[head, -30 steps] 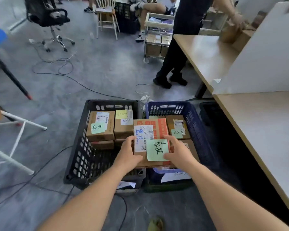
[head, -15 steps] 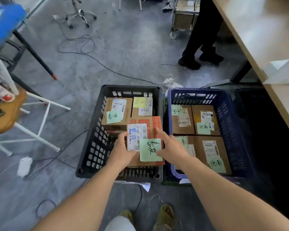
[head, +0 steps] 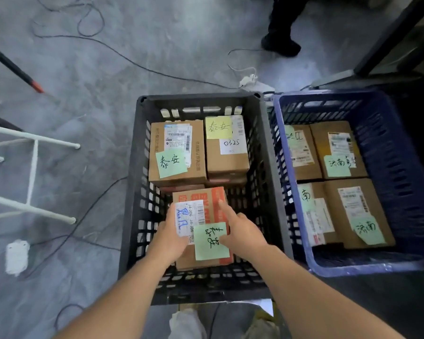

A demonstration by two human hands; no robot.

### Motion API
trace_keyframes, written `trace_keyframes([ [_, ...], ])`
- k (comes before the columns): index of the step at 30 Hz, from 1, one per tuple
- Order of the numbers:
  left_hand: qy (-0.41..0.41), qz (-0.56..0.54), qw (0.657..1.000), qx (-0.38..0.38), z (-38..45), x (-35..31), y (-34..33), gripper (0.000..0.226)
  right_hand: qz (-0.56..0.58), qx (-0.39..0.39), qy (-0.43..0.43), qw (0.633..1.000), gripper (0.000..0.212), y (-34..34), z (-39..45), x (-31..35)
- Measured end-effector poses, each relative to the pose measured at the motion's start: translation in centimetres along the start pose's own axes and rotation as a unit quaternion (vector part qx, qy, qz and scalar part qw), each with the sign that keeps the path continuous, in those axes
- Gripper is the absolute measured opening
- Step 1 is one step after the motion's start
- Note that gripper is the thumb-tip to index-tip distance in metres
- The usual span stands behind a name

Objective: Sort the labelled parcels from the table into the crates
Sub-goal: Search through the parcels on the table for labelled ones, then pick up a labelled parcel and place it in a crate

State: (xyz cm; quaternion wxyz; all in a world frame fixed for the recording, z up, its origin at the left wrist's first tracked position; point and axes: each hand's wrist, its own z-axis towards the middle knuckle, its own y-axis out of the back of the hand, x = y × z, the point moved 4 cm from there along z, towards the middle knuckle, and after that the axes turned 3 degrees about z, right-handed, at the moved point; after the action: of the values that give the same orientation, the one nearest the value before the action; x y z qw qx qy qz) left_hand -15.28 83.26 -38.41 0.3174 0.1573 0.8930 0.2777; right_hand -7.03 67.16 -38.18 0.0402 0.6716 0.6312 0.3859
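Lighting: soft, diffuse daylight tone, brightest on grey floor [head: 88,77] at upper left. Right side dim; area past blue crate [head: 399,152] falls to near black, table leg [head: 387,37] in silhouette. No hard shadows, no glare. Black crate [head: 132,182] interior shaded but labels legible. Focus: mild softness overall, handwriting on notes readable. Distortion: wide-angle bowing at edges, crate walls splayed outward, forearms stretched toward bottom corners. Slight smear at lower frame.
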Motion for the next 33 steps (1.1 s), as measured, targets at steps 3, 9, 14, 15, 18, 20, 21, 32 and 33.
trace_keyframes([
  [3, 0.041, 0.054, 0.997, 0.023, 2.7, 3.1, -1.3, 0.075, 0.0, 0.02, -0.019, 1.0, 0.088, -3.5, 3.2, -0.2],
  [9, 0.099, 0.168, 0.98, 0.035, 7.3, 6.6, -3.3, 0.084, 0.053, 0.027, -0.05, 0.997, 0.086, -8.3, 8.3, -1.0],
  [14, 0.095, 0.311, 0.943, 0.068, 8.5, 7.2, -4.3, 0.079, -0.001, 0.04, -0.054, 0.998, 0.087, -10.9, 11.2, -0.5],
  [15, 0.079, 0.359, 0.926, 0.082, 8.6, 7.1, -4.5, 0.076, -0.023, 0.056, -0.058, 0.996, 0.087, -11.6, 11.5, -0.4],
  [18, 0.046, 0.459, 0.88, 0.11, 9.0, 6.6, -4.7, 0.067, -0.074, 0.085, -0.055, 0.992, 0.086, -12.6, 11.9, -0.1],
  [20, 0.048, 0.465, 0.877, 0.112, 9.3, 6.5, -4.4, 0.065, -0.099, 0.094, -0.048, 0.989, 0.088, -12.5, 12.1, 0.0],
  [21, 0.052, 0.454, 0.883, 0.109, 9.2, 6.3, -4.1, 0.065, -0.116, 0.1, -0.051, 0.987, 0.088, -12.3, 12.0, 0.0],
  [32, -0.09, 0.29, 0.952, 0.018, 0.9, -2.8, 2.5, 0.055, -0.203, -0.07, 0.006, 0.977, 0.041, 2.5, 0.5, 4.3],
  [33, -0.11, 0.291, 0.95, 0.006, -0.1, -4.2, 3.5, 0.055, -0.204, -0.088, 0.007, 0.975, 0.039, 4.1, -1.0, 4.7],
])
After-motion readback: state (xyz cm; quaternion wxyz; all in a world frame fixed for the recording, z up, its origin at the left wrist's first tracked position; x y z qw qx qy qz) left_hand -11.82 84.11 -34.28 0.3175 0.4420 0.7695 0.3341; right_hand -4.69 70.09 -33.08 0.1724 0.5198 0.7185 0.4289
